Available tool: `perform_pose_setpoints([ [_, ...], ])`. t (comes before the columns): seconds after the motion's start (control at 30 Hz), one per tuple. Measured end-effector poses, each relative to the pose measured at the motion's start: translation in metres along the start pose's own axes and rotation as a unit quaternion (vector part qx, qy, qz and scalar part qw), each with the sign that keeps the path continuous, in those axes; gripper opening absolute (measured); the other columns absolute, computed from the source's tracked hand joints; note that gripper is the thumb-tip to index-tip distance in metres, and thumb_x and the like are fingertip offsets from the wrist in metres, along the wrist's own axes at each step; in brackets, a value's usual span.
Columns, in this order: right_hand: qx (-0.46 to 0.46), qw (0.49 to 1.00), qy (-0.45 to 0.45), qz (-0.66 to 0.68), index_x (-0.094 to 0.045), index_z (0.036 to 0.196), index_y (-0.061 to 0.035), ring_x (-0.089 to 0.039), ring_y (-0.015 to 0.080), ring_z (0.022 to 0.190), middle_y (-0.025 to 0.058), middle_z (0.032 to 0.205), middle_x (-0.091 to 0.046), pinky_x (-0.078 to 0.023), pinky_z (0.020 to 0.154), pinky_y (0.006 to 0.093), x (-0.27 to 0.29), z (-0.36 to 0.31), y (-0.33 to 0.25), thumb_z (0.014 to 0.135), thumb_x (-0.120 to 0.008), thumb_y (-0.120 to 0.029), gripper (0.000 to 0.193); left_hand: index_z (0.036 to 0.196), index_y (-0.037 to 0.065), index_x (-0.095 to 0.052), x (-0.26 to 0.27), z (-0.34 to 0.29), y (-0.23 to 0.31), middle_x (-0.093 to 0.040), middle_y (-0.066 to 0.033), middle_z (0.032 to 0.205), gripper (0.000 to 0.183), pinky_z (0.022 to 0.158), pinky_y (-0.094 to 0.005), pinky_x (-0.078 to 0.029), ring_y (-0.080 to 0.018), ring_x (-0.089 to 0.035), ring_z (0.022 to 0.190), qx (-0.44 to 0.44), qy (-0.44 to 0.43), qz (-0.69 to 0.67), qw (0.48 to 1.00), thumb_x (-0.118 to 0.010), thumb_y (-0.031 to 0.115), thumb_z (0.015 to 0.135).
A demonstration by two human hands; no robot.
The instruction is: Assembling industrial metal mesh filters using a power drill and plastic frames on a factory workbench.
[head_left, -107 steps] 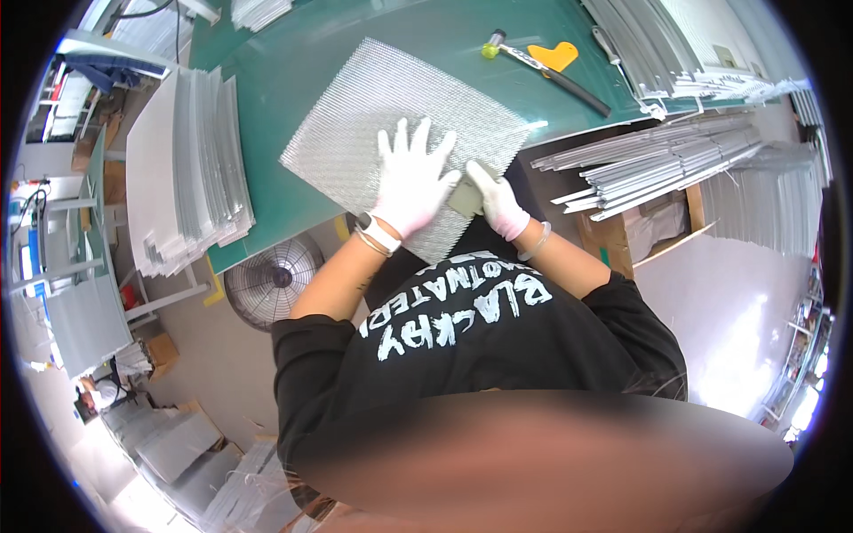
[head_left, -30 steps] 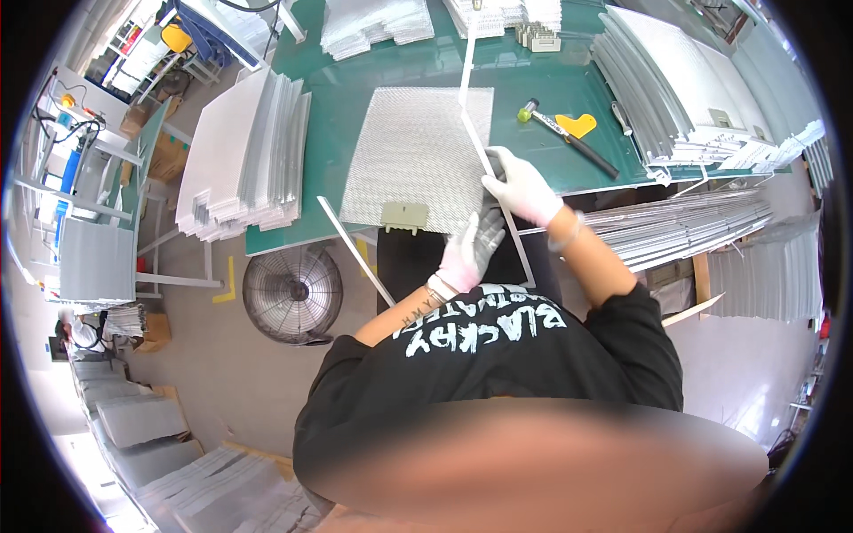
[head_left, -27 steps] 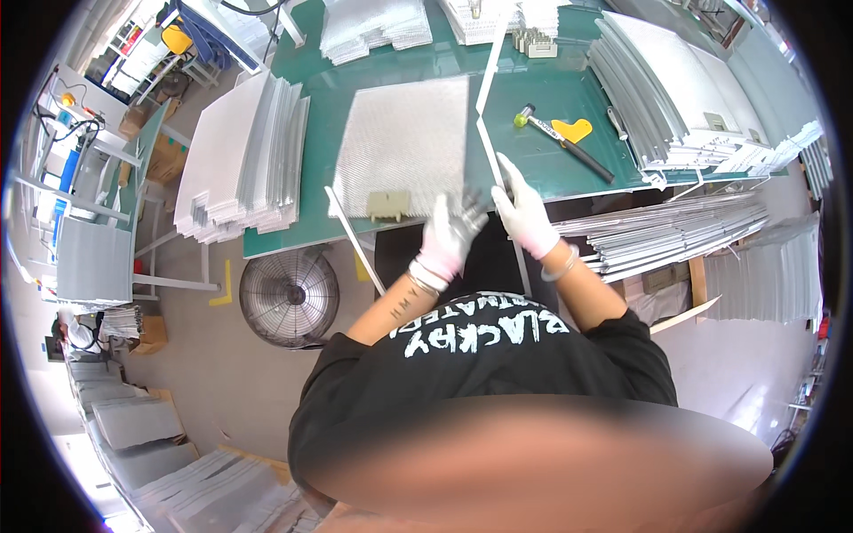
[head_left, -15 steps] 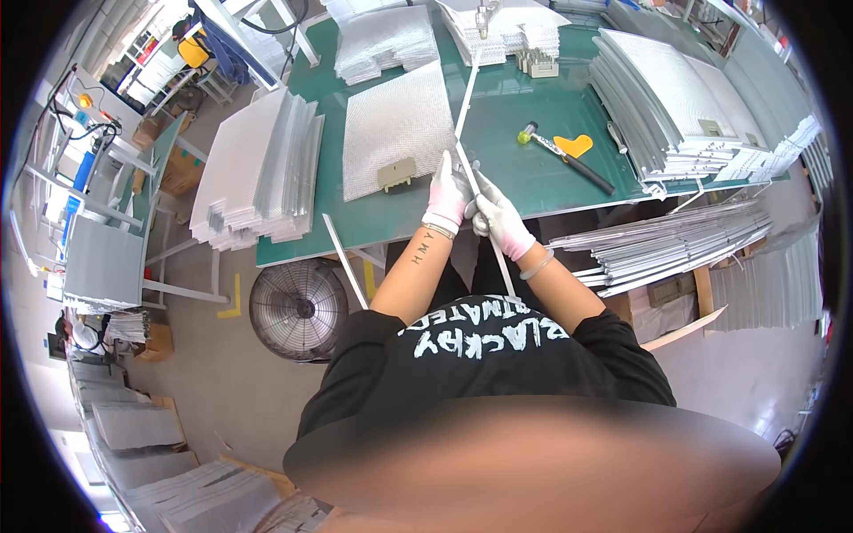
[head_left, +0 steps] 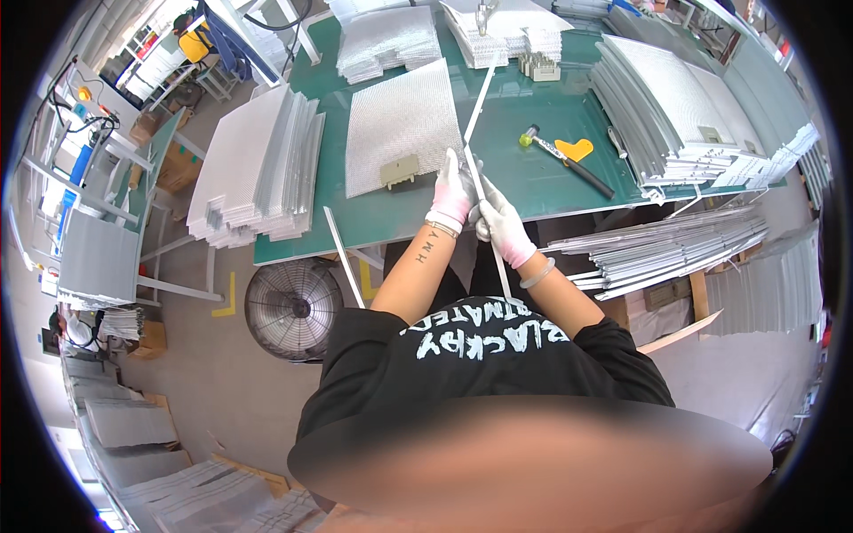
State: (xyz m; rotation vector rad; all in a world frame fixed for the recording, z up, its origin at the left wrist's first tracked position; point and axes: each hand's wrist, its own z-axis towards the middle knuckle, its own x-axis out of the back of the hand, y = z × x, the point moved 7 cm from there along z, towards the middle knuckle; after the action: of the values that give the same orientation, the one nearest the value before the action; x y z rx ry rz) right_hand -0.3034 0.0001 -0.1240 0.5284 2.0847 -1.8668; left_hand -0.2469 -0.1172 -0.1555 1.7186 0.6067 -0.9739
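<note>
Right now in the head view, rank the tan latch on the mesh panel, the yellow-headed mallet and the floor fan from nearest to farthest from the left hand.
1. Tan latch, just left of the left hand, on the mesh panel.
2. Yellow-headed mallet, to the right on the green table.
3. Floor fan, below the table, lower left.
</note>
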Motion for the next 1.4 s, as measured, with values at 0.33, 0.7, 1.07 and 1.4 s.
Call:
perform_pose_setpoints([
  [0.33, 0.009, 0.996, 0.038, -0.083, -0.025, 0.156, -0.0155, -0.04, 0.0051, 0.047, 0.002, 0.074, -0.054, -0.035, 0.042, 0.0195, 0.01, -0.003, -0.008, 0.101, -0.041, -0.006, 0.059, 0.12, -0.001, -0.05, -0.012, -0.013, -0.009, -0.056, -0.0151, 0.112, 0.048, 0.102, -0.0439, -0.048, -0.0297, -0.056, 0.106, 0.055, -0.025, 0.058, 0.997, -0.044, 0.043, 0.104],
  [0.7, 0.031, 0.994, 0.019, -0.099, -0.025, 0.156, -0.0157, -0.038, 0.0057, 0.045, 0.0016, 0.074, -0.054, -0.032, 0.041, 0.02, 0.019, -0.008, 0.0, 0.101, -0.042, -0.006, 0.059, 0.119, -0.001, -0.052, -0.015, -0.007, -0.012, -0.056, -0.0138, 0.112, 0.043, 0.102, -0.0433, -0.047, -0.0271, -0.056, 0.107, 0.02, -0.043, 0.043, 0.998, -0.042, 0.038, 0.106],
  [1.07, -0.049, 0.978, -0.045, -0.196, -0.027, 0.156, -0.0139, -0.045, 0.0067, 0.045, 0.0014, 0.073, -0.056, -0.039, 0.042, 0.0209, 0.012, 0.01, -0.032, 0.101, -0.042, -0.01, 0.057, 0.138, 0.003, -0.045, -0.01, -0.008, -0.001, -0.055, -0.0133, 0.122, 0.045, 0.096, -0.0373, -0.05, -0.0254, -0.057, 0.108, -0.014, -0.098, 0.139, 0.985, -0.037, 0.034, 0.108],
  [1.4, -0.061, 0.941, -0.011, -0.332, -0.061, 0.103, 0.0005, -0.059, 0.0128, 0.063, 0.0046, 0.078, -0.062, -0.05, 0.058, 0.0275, 0.035, 0.127, -0.049, 0.091, -0.07, -0.031, 0.035, 0.137, 0.007, -0.045, -0.018, -0.062, -0.02, -0.052, -0.0103, 0.131, 0.041, 0.098, -0.0375, -0.043, -0.023, -0.052, 0.117, 0.12, -0.162, -0.068, 0.977, -0.043, 0.032, 0.106],
])
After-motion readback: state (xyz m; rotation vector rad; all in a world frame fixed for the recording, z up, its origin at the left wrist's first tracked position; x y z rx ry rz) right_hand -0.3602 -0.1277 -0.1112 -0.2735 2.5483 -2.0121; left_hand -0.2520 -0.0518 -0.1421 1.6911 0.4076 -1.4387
